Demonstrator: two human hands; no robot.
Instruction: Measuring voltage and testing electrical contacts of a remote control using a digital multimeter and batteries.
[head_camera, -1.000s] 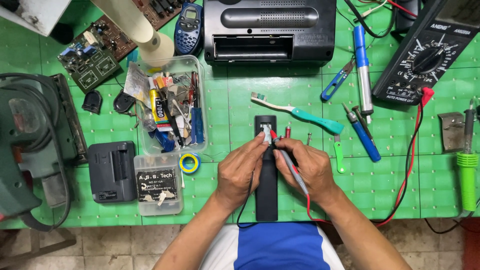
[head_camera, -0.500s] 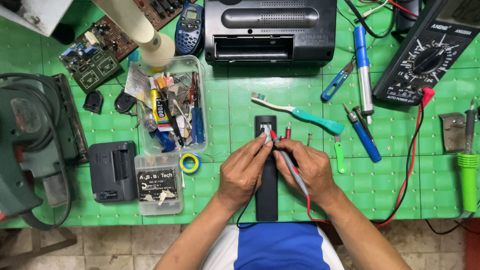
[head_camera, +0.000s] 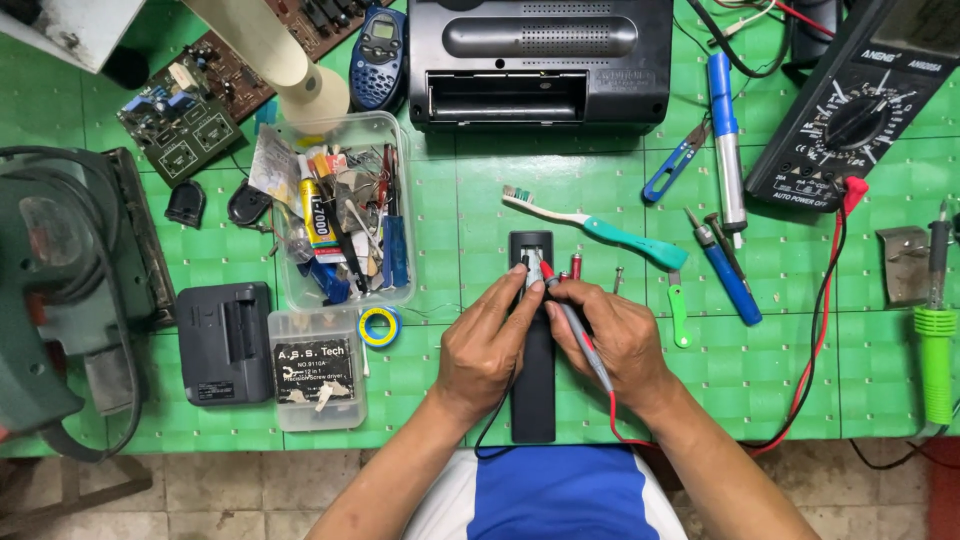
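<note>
Pinching slim red probe (head_camera: 572, 322) | right hand (head_camera: 612, 340); long black slab remote (head_camera: 533, 400) | left hand (head_camera: 487, 347)

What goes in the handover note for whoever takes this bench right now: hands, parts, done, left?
Left hand: on the long black remote, fingertips at its upper end, holding what looks like the black probe there.
Right hand: grips the red probe, tip at the same spot on the remote.
Both leads run off the near table edge; the red lead loops right and up to the multimeter at top right.
Done: probes appear placed on the remote's upper end.
Left: the meter's dial face is angled away and cannot be read from here. Toothbrush lies just above the remote, untouched.
</note>
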